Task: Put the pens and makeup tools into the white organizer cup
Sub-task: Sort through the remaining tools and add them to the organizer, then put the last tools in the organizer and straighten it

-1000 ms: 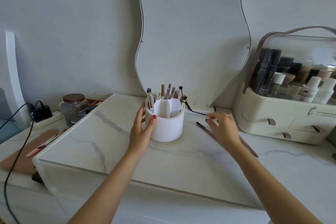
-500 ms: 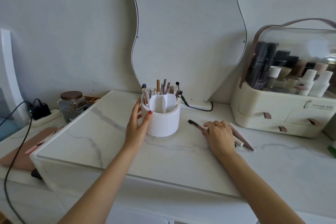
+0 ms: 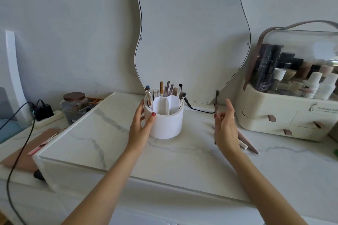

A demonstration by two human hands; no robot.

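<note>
Head view: the right hand [image 3: 225,126] pinches a thin dark brush [image 3: 216,104] near its lower part, and the brush stands close to upright, bristle end up, its long axis running toward twelve o'clock. The white cup [image 3: 165,118] lies at about nine o'clock from that hand, apart from it, with bare marble top [image 3: 102,144] between. The left hand [image 3: 141,124] grips the cup's near left wall, thumb on the front. The cup already holds pens around its back rim, while its front pockets look empty. By my judgement the right hand is the one to carry the brush leftward and lower it handle first. Two pens [image 3: 246,141] lie on the top just beyond the right hand, at about three o'clock. The storage box [image 3: 285,115] at two o'clock bears a printed word starting "Ser"; the rest runs off the frame edge.
</note>
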